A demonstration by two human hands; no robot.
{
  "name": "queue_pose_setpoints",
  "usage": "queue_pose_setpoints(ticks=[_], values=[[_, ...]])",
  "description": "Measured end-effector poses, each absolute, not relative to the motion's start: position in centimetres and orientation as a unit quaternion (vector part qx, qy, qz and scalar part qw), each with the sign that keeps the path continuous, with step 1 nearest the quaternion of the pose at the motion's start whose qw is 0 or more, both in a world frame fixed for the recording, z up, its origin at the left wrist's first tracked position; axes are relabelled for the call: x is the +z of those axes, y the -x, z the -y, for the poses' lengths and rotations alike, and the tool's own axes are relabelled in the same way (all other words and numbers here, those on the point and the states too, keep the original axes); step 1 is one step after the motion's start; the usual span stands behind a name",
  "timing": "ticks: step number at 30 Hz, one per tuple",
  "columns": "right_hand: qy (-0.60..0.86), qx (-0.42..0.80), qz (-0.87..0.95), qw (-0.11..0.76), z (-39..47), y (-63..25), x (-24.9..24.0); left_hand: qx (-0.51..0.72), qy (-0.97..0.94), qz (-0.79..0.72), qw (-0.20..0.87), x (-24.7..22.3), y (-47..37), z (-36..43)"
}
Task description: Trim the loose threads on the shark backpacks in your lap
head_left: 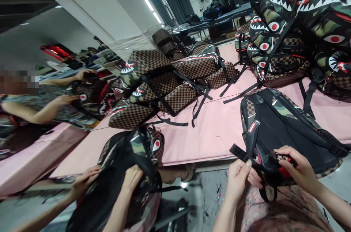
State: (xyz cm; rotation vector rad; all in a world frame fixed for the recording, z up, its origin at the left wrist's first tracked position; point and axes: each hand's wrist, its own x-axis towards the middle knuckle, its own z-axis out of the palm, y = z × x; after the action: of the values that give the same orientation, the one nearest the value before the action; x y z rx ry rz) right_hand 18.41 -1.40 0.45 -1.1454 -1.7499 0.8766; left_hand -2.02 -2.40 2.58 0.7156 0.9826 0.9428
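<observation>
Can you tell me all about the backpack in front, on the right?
The backpack lies with its black, padded-looking back panel facing up, partly on the pink table. Brown checks and camouflage patches show around it, with a red label on one side. The person's left hand pinches a black strap; the right hand is at the near end. What's inside is hidden.

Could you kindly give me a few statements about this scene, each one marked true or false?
1. The left hand holds a black strap. True.
2. The stacked backpacks at upper right bear shark-mouth prints. True.
3. The right hand is on that stack. False: it is at the near end of the black-backed backpack.
4. The nearest co-worker's hands are clasped together. False: they are apart, on another backpack.
</observation>
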Motion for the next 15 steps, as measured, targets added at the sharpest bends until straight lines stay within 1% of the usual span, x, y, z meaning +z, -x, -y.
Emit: queue_pose_setpoints(ticks=[3, 6, 8, 12, 15], values=[[0.415, 0.277, 0.755, 0.425, 1.2, -18.3, 0.8, 0.371, -0.339, -0.454, 0.736, 2.1, 1.1, 2.2], [0.422, 0.198, 0.791, 0.396, 0.6, -18.1, 1.0, 0.345, -0.355, -0.443, 0.747, 2.0, 0.9, 2.2], [0.423, 0.168, 0.809, 0.372, 0.2, -18.1, 1.0, 0.337, -0.358, -0.446, 0.748, 2.2, 1.0, 2.1], [0.394, 0.185, 0.839, 0.327, 0.0, -18.6, 1.1, 0.323, -0.353, -0.466, 0.744, 2.5, 1.2, 2.1], [0.379, 0.208, 0.844, 0.318, -0.1, -18.8, 1.4, 0.304, -0.364, -0.459, 0.752, 2.5, 1.1, 2.0]])
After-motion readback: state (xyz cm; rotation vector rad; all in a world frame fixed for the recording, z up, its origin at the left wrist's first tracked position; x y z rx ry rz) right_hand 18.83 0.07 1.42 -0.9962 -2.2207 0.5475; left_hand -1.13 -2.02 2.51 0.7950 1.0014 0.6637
